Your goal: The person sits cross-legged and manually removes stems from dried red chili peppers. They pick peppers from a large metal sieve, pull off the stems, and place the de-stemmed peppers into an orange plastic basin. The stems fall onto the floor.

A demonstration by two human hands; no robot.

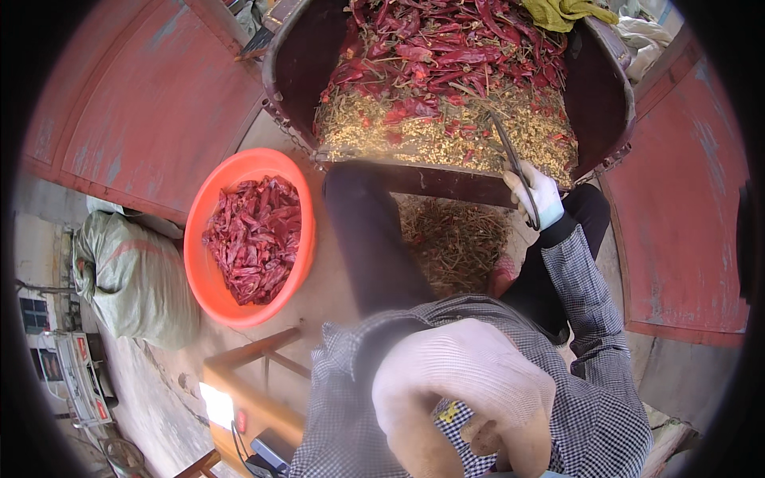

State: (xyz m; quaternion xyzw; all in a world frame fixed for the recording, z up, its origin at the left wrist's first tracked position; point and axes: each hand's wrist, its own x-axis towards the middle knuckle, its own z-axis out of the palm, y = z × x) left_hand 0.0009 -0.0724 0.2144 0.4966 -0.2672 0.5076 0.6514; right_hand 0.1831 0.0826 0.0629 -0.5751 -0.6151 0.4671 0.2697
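My right hand [535,192], in a white knit glove, grips dark metal scissors [510,152] whose blades point away over seeds and stem bits [418,138]. Behind these lies a heap of dried red chili peppers [442,54] in a dark, open container [600,95] in front of me. My left hand [469,382], gloved in white with tan fingers, is raised close to the camera above my checked clothing. Its fingers are curled and apart, with nothing seen between them. An orange plastic basin [311,239] at the left holds dried red chilies [257,239].
Cut stems [457,242] lie on the ground between my legs. A full woven sack [140,275] stands left of the basin. At lower left is a wooden stool or chair [257,382]. Red metal panels [681,209] flank the container. A yellow-green cloth [562,13] lies at its back right.
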